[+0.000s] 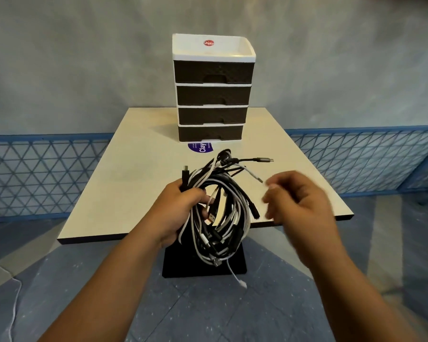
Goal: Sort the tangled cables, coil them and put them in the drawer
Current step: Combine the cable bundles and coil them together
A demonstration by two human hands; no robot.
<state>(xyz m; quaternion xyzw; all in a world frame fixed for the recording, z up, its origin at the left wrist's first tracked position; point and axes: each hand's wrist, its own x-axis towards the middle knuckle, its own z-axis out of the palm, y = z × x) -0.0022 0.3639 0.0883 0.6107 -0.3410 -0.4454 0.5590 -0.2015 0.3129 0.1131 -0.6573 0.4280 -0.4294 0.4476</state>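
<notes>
A tangled bundle of black and white cables [223, 213] hangs over the table's near edge. My left hand [181, 211] grips it on its left side, fingers curled round several strands. Loose plug ends stick up and out to the right of the bundle. My right hand [299, 201] hovers just right of the bundle, blurred, fingers loosely curled and holding nothing. A small drawer unit [213, 95] with several dark drawers in a white frame stands at the back middle of the table. All its drawers are closed.
The cream square table [134, 174] stands on a black pedestal base [178, 265]. A purple round sticker [200, 147] lies in front of the drawer unit. Blue mesh fencing [35, 174] runs behind on both sides. A thin white cord [0, 265] trails on the floor at left.
</notes>
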